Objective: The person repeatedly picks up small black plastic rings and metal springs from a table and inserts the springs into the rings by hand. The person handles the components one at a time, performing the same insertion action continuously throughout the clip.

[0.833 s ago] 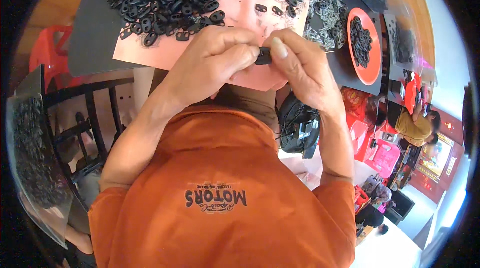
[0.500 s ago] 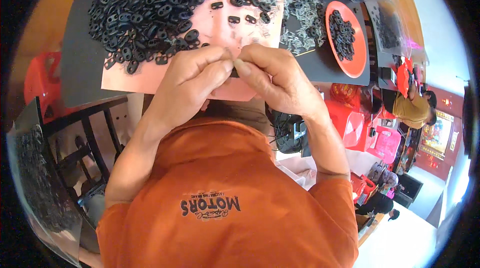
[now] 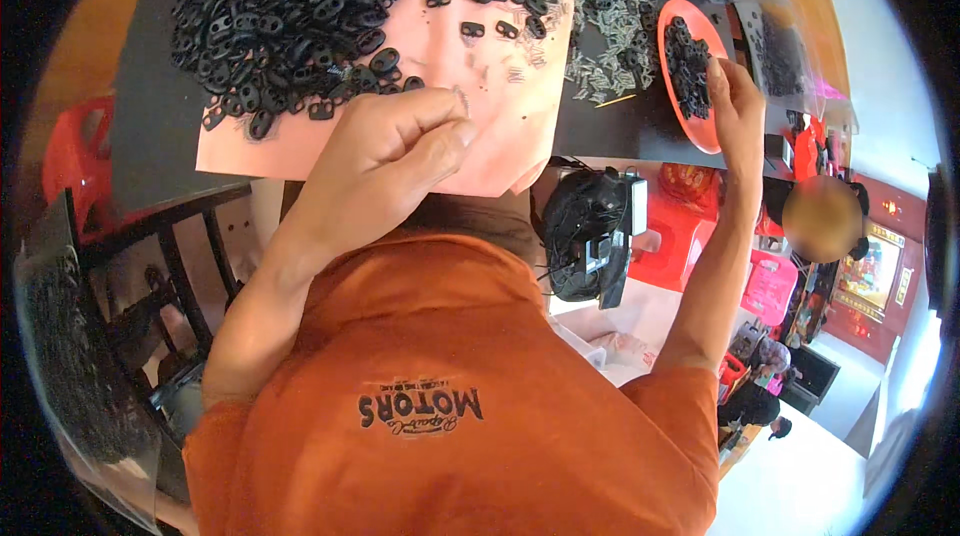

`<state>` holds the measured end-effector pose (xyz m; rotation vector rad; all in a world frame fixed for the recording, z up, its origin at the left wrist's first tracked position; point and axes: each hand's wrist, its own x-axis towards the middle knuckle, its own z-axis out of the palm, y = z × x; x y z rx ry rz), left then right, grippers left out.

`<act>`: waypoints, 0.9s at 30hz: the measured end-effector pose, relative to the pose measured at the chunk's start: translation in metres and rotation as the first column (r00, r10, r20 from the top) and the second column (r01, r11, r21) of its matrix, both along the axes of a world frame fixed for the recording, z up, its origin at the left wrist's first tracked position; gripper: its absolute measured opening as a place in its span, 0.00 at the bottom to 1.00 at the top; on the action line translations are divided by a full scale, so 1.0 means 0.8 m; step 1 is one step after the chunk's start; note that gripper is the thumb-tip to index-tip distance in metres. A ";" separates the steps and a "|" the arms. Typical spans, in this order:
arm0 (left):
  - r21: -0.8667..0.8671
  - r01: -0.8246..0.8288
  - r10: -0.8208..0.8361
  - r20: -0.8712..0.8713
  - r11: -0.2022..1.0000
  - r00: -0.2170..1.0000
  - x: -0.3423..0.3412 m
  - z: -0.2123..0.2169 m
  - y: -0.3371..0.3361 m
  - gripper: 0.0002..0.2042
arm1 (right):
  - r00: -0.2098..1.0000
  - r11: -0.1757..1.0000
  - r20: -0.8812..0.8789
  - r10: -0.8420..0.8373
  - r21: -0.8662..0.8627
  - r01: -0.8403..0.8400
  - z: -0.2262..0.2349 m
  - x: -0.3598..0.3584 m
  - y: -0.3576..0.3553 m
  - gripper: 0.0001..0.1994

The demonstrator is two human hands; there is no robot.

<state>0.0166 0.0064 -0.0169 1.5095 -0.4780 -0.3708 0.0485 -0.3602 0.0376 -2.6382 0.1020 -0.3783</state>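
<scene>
My left hand (image 3: pixel 395 146) is closed in a pinch above the pink sheet (image 3: pixel 500 131). What sits between its fingertips is too small to make out. Off to the right, my right hand (image 3: pixel 738 111) reaches to the red oval plate (image 3: pixel 708 139), its fingers drawn together at the small black plastic parts (image 3: pixel 688 71) lying there. Anything in those fingertips is hidden. Beyond my left hand spreads a large heap of black oval cord-lock pieces with two holes (image 3: pixel 290 21). A few separate black pieces (image 3: pixel 472 29) lie on the sheet.
Many small metal springs (image 3: pixel 610 46) are scattered on the dark tabletop (image 3: pixel 640 126), near a thin yellowish stick (image 3: pixel 615 101). Red stools (image 3: pixel 670 246) and a black fan-like device (image 3: pixel 585 236) stand beside the table. Other people are at the far right.
My right hand has left my left hand and moved right to the red plate. My left hand stays pinched in nearly the same place.
</scene>
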 end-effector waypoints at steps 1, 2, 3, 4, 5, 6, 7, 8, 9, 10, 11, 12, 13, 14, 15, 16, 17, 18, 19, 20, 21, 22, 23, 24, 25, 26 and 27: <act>0.009 0.004 -0.004 0.009 1.000 1.000 0.000 -0.001 0.000 0.10 | 0.999 0.991 0.031 0.029 -0.130 -0.025 -0.005 0.006 -0.001 0.15; 0.018 0.008 -0.009 0.018 1.000 1.000 0.000 -0.001 0.000 0.10 | 0.999 0.994 0.025 0.029 -0.102 -0.026 -0.008 0.004 -0.001 0.15; 0.008 -0.012 0.012 0.010 1.000 1.000 -0.001 -0.002 -0.002 0.10 | 0.999 0.997 0.015 0.036 -0.067 -0.035 -0.006 0.001 0.015 0.15; -0.003 -0.026 0.026 0.005 1.000 1.000 -0.002 -0.002 -0.004 0.11 | 0.999 0.999 0.007 0.037 -0.035 -0.036 -0.004 -0.003 0.031 0.15; -0.014 -0.039 0.039 0.000 0.999 0.999 -0.002 -0.002 -0.004 0.12 | 0.997 0.997 0.024 0.080 0.020 -0.080 -0.008 -0.002 0.047 0.14; 0.004 -0.010 0.010 0.019 1.000 1.000 -0.001 -0.003 -0.002 0.11 | 0.979 0.981 0.070 0.189 -0.064 -0.185 -0.007 -0.004 0.062 0.12; 0.029 0.008 -0.009 0.038 1.000 0.999 0.000 -0.004 0.000 0.10 | 0.972 0.973 0.054 0.229 -0.028 -0.227 -0.008 -0.005 0.086 0.11; 0.055 0.028 -0.031 0.055 0.998 0.998 -0.001 -0.004 0.001 0.09 | 0.963 0.963 0.041 0.268 0.008 -0.268 -0.010 -0.006 0.112 0.10; 0.058 0.015 -0.018 0.043 0.998 0.999 -0.002 -0.003 0.003 0.09 | 0.931 0.931 0.020 0.364 0.036 -0.364 -0.012 -0.004 0.133 0.09; 0.061 0.010 -0.012 0.028 0.998 1.000 -0.003 -0.003 0.003 0.09 | 0.893 0.890 0.000 0.451 0.068 -0.450 -0.014 -0.002 0.149 0.09; 0.064 0.005 -0.006 0.013 0.998 1.000 -0.003 -0.002 0.003 0.09 | 0.851 0.850 0.018 0.525 0.026 -0.525 -0.016 0.002 0.165 0.08; 0.075 0.001 -0.002 0.023 0.997 1.000 -0.004 -0.001 0.002 0.10 | 0.803 0.804 0.031 0.595 -0.018 -0.595 -0.019 0.007 0.177 0.08; 0.086 -0.003 0.000 0.033 0.996 0.999 -0.004 0.001 0.001 0.10 | 0.768 0.767 0.033 0.640 -0.087 -0.635 -0.025 0.013 0.183 0.09; 0.096 -0.007 0.003 0.043 0.995 0.999 -0.004 0.003 0.000 0.10 | 0.759 0.754 0.009 0.651 -0.131 -0.644 -0.025 0.016 0.191 0.09; 0.097 0.001 -0.003 0.028 0.995 1.000 -0.004 0.002 0.000 0.10 | 0.749 0.736 -0.015 0.662 -0.174 -0.654 -0.023 0.019 0.200 0.09; 0.098 0.009 -0.010 0.014 0.995 1.000 -0.004 0.002 0.000 0.10 | 0.740 0.717 -0.039 0.672 -0.216 -0.663 -0.023 0.022 0.206 0.09; 0.098 0.017 -0.017 -0.001 0.995 1.000 -0.003 0.001 0.001 0.10 | 0.707 0.674 0.008 0.707 -0.310 -0.670 -0.029 0.029 0.207 0.09; 0.094 0.013 -0.015 0.011 0.995 1.000 -0.003 0.000 0.000 0.11 | 0.697 0.647 -0.028 0.716 -0.347 -0.679 -0.030 0.032 0.210 0.08; 0.090 0.010 -0.012 0.022 0.996 1.000 -0.003 -0.002 -0.001 0.11 | 0.687 0.618 -0.065 0.724 -0.383 -0.687 -0.028 0.035 0.213 0.07; 0.086 0.007 -0.010 0.034 0.996 0.999 -0.003 -0.003 -0.001 0.11 | 0.678 0.587 -0.101 0.728 -0.417 -0.694 -0.027 0.038 0.215 0.06; 0.088 0.006 -0.010 0.041 0.996 0.999 -0.003 -0.003 -0.001 0.11 | 0.668 0.570 -0.096 0.738 -0.441 -0.693 -0.030 0.039 0.218 0.06; 0.091 0.006 -0.010 0.048 0.996 0.999 -0.002 -0.003 -0.001 0.11 | 0.658 0.553 -0.090 0.748 -0.465 -0.692 -0.032 0.041 0.220 0.05; 0.093 0.005 -0.010 0.055 0.996 0.998 -0.002 -0.003 -0.001 0.12 | 0.648 0.535 -0.085 0.757 -0.489 -0.689 -0.034 0.043 0.221 0.04; 0.090 0.008 -0.011 0.036 0.996 0.999 -0.002 -0.003 -0.001 0.12 | 0.656 0.532 -0.105 0.748 -0.497 -0.686 -0.035 0.046 0.223 0.04; 0.086 0.010 -0.012 0.018 0.996 1.000 -0.003 -0.002 0.000 0.12 | 0.663 0.528 -0.124 0.738 -0.505 -0.683 -0.036 0.048 0.225 0.04; 0.082 0.013 -0.013 -0.001 0.997 1.000 -0.003 -0.002 0.000 0.12 | 0.670 0.524 -0.144 0.728 -0.513 -0.680 -0.036 0.050 0.226 0.04; 0.077 0.016 -0.016 0.005 0.997 1.000 -0.002 -0.002 0.001 0.12 | 0.666 0.558 -0.112 0.738 -0.453 -0.695 -0.037 0.050 0.224 0.04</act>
